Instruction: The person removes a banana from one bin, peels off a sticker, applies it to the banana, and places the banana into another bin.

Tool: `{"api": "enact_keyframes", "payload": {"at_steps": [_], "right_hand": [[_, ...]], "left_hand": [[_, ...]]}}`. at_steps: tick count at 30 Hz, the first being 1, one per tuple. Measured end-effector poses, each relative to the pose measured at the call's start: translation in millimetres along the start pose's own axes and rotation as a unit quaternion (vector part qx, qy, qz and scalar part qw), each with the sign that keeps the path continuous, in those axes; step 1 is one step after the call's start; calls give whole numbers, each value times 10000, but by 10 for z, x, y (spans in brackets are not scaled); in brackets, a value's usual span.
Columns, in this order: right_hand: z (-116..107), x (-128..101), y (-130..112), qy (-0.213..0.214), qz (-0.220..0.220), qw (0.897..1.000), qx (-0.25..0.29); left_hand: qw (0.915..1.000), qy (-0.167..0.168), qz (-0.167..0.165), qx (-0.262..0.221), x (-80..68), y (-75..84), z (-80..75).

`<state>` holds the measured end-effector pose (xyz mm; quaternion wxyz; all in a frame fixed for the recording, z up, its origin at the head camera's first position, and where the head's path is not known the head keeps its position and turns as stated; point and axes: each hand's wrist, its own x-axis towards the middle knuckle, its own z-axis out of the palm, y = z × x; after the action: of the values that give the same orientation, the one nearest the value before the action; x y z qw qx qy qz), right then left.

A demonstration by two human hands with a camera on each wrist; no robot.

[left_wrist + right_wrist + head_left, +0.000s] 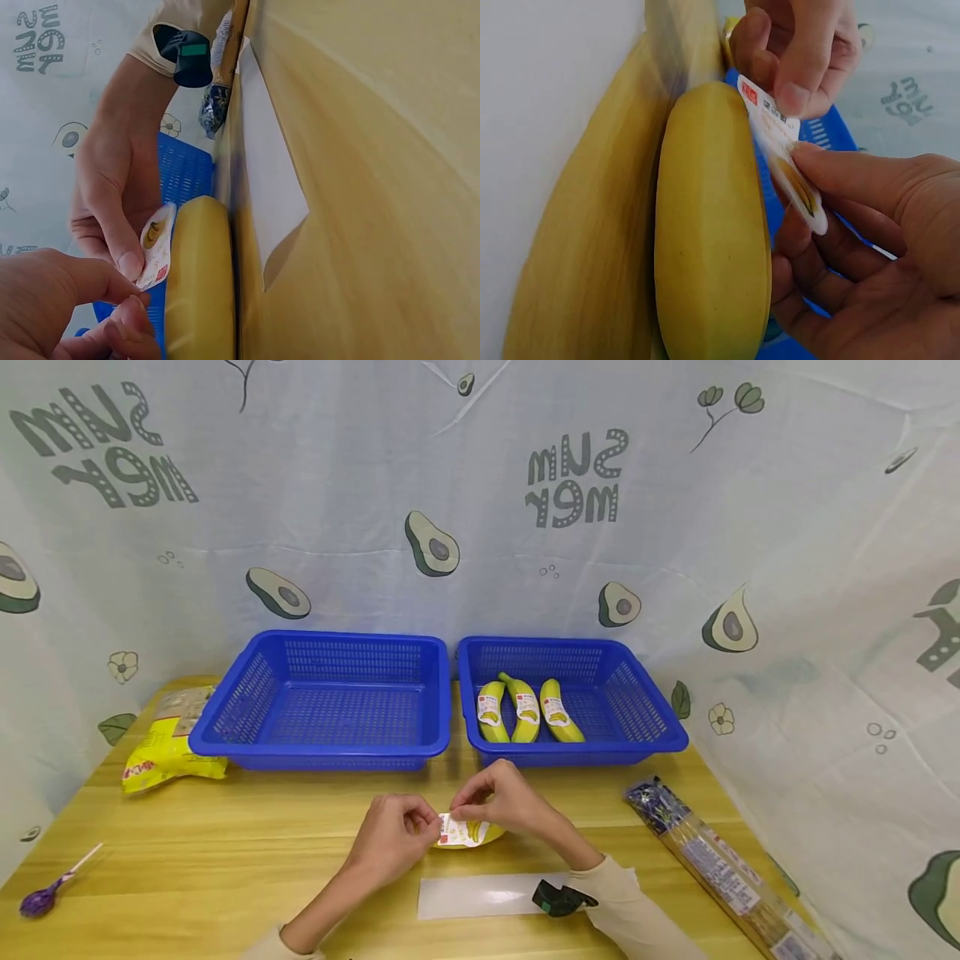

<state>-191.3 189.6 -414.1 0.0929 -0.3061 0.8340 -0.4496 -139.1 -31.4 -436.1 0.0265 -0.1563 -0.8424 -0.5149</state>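
Table (225, 852) of yellow wood carries everything we see, and both hands meet over its near middle. Beyond the hands stand two blue baskets: the left basket (330, 647) holds nothing we can make out, while the right basket (660, 710) holds three labelled bananas (525, 714). Far out past the left hand lies a yellow bag (161, 756), its print too small to read, and nearer to us a purple lollipop (37, 900). Out past the right hand lies a long clear packet (720, 864), cut off at the lower edge. Just under the right wrist lies a white backing sheet (480, 895). Directly below the hands lies a banana (712, 240); from the head view we see only a sliver of it, the rest hidden by fingers. Our left hand (393, 837) and right hand (506, 802) both pinch a small sticker (784, 150) between thumb and fingertips, one at each end, its edge just beside the banana's skin; whether it touches we cannot tell
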Motion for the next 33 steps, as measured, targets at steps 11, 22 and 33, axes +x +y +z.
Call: {"api": "enact_keyframes", "payload": {"at_steps": [11, 22, 33], "right_hand": [[-20, 15, 45, -10, -239, 9992, -308], [-14, -12, 120, 39, -919, 9933, -706], [-68, -139, 89, -715, -1145, 9821, -1317]], "left_hand": [[9964, 379, 199, 726, -3, -21, 38], [9939, 573, 379, 860, -17, -45, 74], [9936, 434, 586, 859, -25, -68, 72]]}}
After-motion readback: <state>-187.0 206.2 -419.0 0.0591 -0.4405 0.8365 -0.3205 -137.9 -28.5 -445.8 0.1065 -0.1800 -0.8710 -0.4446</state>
